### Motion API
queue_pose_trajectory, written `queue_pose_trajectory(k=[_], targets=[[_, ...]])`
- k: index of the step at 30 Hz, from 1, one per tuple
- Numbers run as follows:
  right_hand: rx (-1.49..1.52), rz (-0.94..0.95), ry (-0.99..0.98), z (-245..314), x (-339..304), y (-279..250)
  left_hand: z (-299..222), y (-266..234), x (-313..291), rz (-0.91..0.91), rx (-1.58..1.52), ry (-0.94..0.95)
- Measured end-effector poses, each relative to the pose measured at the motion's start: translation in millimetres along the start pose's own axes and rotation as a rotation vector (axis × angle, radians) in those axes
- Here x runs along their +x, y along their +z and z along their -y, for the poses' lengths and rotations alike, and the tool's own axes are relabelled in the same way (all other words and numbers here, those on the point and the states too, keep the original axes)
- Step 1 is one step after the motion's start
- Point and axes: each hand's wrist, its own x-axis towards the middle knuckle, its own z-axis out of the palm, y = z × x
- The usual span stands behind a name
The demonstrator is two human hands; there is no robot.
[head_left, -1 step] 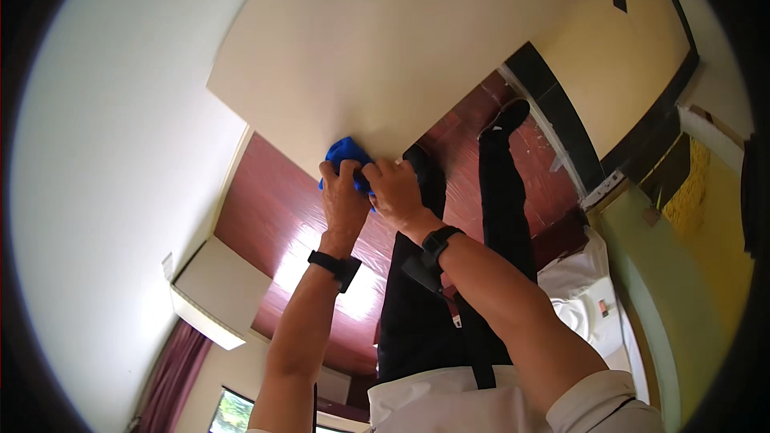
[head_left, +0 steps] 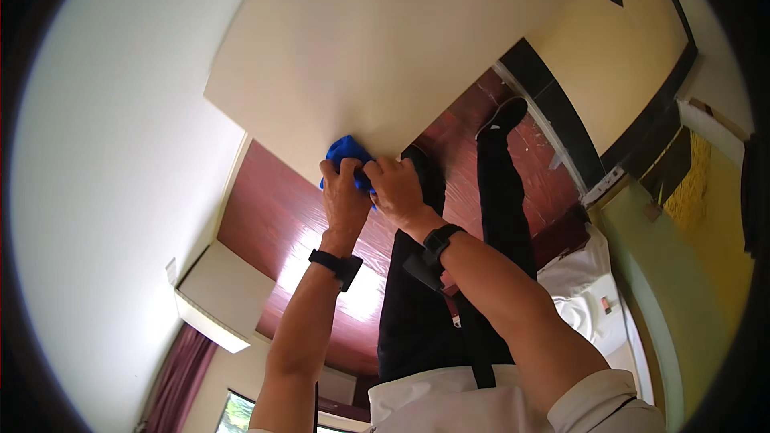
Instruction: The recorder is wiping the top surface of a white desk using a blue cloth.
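A crumpled blue cloth point(head_left: 346, 149) is bunched between my two hands, at the near edge of a large beige panel point(head_left: 361, 56). My left hand point(head_left: 343, 199) has its fingers curled over the cloth's near side. Right beside it, my right hand point(head_left: 395, 191) is closed on the cloth's right part, fingertips bent inward. Parts of the cloth are hidden under my fingers. Each wrist wears a black strap with a dark block on it.
Glossy reddish-brown floor point(head_left: 273, 216) shows below the panel. My legs in black trousers stand close, one dark shoe point(head_left: 507, 116) to the right. A pale wall point(head_left: 104, 152) rises at left. At lower right lies white sheeting point(head_left: 577, 281); a purple curtain point(head_left: 183, 369) hangs lower left.
The view has shifted very slightly, so the panel and room edges sit a little differently. Both hands keep their hold on the blue cloth in nearly the same place.
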Motion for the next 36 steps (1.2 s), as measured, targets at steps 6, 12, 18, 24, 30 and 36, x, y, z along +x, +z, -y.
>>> queue_pose_trajectory(k=[6, 12, 18, 24, 30, 36], targets=[[-0.007, -0.144, 0.028, -59, 33, -60, -78, 10, 59, 0.052, 0.004, 0.066], [0.034, -0.169, 0.119, -120, 67, -126, -157, 29, 118, 0.089, 0.011, 0.151], [0.089, -0.206, 0.143, -184, 103, -204, -234, 49, 181, 0.142, 0.088, 0.229], [0.018, -0.212, 0.181, -247, 138, -270, -323, 66, 236, 0.101, 0.074, 0.297], [0.032, -0.152, 0.284, -295, 171, -326, -394, 76, 280, 0.163, 0.055, 0.321], [0.061, -0.202, 0.4, -333, 196, -371, -458, 89, 317, 0.191, 0.004, 0.346]])
